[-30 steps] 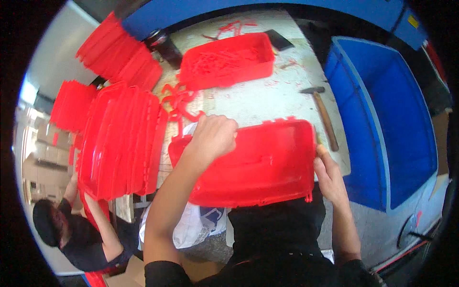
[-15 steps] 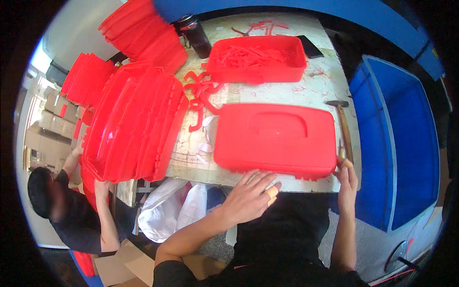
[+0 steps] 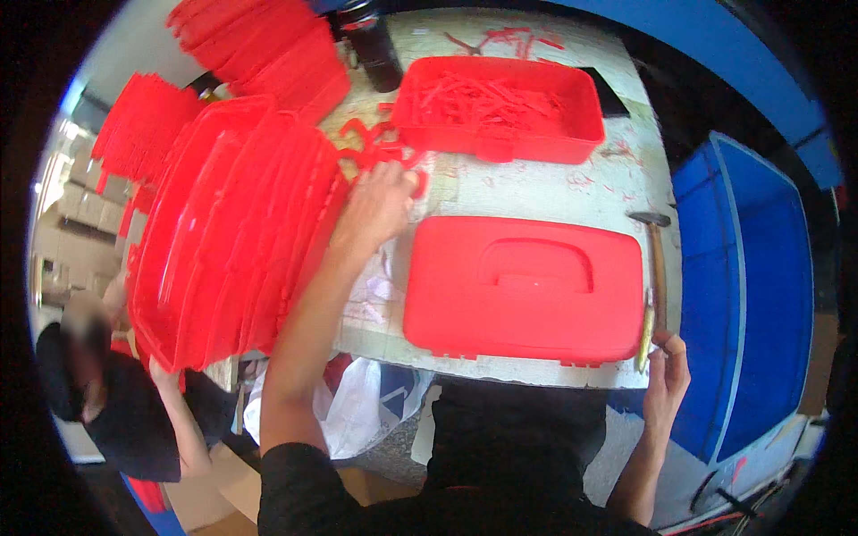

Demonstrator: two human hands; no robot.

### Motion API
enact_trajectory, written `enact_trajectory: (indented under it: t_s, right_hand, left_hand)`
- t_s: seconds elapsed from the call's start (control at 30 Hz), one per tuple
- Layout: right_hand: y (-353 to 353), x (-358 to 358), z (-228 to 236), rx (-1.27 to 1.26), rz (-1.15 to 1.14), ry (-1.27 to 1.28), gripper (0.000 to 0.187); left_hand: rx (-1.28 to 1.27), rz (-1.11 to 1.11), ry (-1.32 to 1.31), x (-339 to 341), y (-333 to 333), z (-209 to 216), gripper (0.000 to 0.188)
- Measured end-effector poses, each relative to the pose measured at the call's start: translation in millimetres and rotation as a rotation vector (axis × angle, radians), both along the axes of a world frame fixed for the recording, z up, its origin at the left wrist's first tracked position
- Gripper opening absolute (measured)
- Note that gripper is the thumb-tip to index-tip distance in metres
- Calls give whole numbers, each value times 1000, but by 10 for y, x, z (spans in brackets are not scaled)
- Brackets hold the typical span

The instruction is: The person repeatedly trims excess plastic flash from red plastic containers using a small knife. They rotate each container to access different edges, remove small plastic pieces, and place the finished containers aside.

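My left hand [image 3: 380,204] reaches over the near side of a pile of red plastic handles [image 3: 365,138], its bent fingers closed on one red handle [image 3: 420,185] at the fingertips. On the table in front of me lies a red plastic box lid [image 3: 527,295], with a recess moulded into its top. A thin yellowish tool [image 3: 645,330] rests along the lid's right edge. Beside that tool, close to the lower end of a hammer's wooden handle [image 3: 660,277], is my right hand [image 3: 668,375]. Its fingers are half bent and apart, and I see nothing held in them.
Behind the lid stands a red box [image 3: 496,147] full of red strips. Nested red trays [image 3: 228,241] fill the left side, with more red stacks behind. A black bottle [image 3: 371,49] is at the back. A blue bin [image 3: 715,304] stands right. Another person [image 3: 134,402] works at far left.
My left hand has gone from the lid's front edge up and left to the handles. My right hand has let go of the yellowish tool and drawn slightly nearer me. The view has shifted.
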State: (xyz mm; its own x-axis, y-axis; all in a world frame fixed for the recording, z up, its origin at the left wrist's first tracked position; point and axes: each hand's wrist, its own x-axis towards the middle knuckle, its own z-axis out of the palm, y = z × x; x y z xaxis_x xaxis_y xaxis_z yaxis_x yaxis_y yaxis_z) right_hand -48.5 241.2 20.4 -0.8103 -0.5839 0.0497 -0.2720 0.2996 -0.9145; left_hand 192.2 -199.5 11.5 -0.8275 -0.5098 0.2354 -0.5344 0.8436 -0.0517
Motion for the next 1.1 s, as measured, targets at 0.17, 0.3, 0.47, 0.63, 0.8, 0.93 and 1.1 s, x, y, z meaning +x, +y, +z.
enact_trajectory:
  t_s: [0.17, 0.3, 0.47, 0.63, 0.8, 0.93, 1.1]
  right_hand:
    - [-309, 98, 256, -23, 110, 31, 12]
    - [-929, 298, 605, -108, 373, 293, 16]
    - [-1980, 591, 1073, -235, 569, 629, 58]
    - [-1758, 310, 1041, -289, 477, 171, 47]
    - [492, -197, 911, -427, 139, -400, 38]
    - [2019, 173, 293, -745, 258, -749, 33]
    - [2052, 574, -106, -124, -155, -456, 16]
  left_hand:
    - [1065, 154, 1163, -30, -336, 290, 19]
    - [1453, 222, 1826, -145, -161, 635, 14]
    - [1469, -202, 1486, -530, 905, 994, 15]
    - [1143, -240, 948, -648, 1295, 1195, 12]
    - [973, 21, 683, -644, 919, 1002, 20]
    - [538, 79, 198, -632, 863, 759, 40]
    - [396, 465, 0, -162, 1239, 519, 64]
